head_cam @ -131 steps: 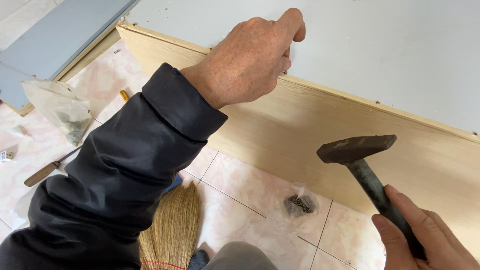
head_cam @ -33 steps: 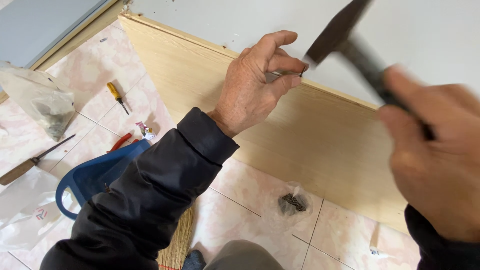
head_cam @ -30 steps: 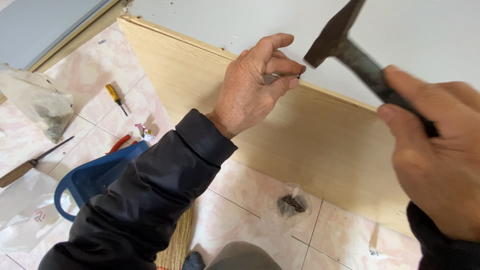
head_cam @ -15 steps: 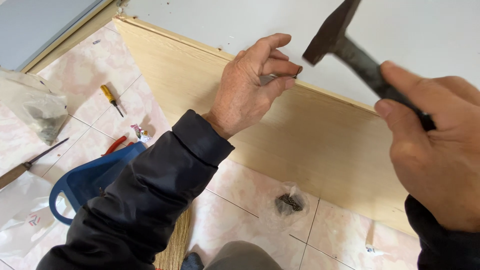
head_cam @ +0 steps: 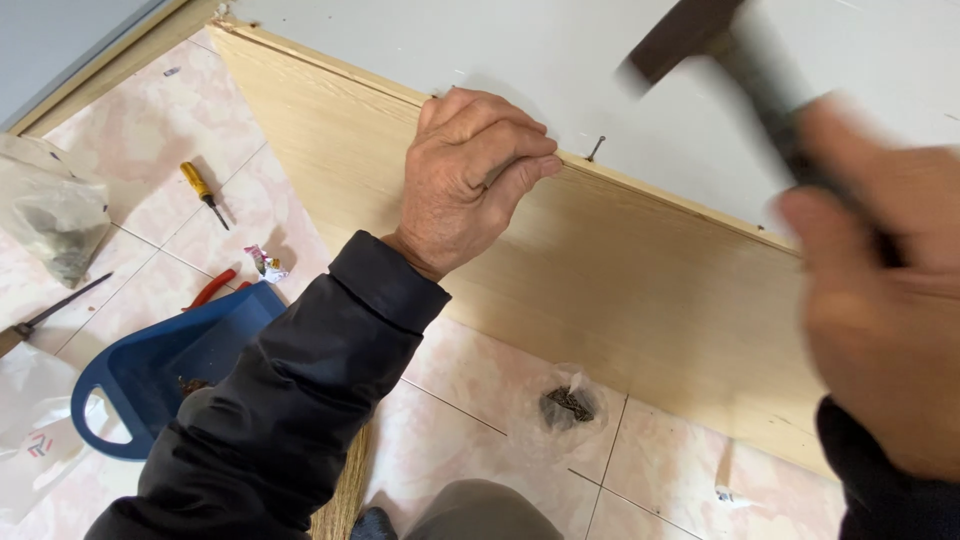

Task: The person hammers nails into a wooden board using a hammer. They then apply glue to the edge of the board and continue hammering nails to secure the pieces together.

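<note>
My left hand (head_cam: 470, 175) rests with curled fingers on the top edge of a light wooden panel (head_cam: 560, 270), holding nothing. A small nail (head_cam: 596, 149) stands tilted in the grey board (head_cam: 560, 60) just right of those fingers. My right hand (head_cam: 880, 300), blurred by motion, grips the handle of a dark hammer (head_cam: 700, 30), whose head is raised above and to the right of the nail.
On the pink tiled floor lie a clear bag of nails (head_cam: 570, 405), a blue dustpan (head_cam: 165, 370), a broom (head_cam: 345, 490), a yellow-handled screwdriver (head_cam: 200, 190), red-handled pliers (head_cam: 212, 288) and a plastic bag (head_cam: 55, 215).
My left hand has let go of the nail and settled on the panel edge. The nail now stands by itself. The hammer has swung up and blurred.
</note>
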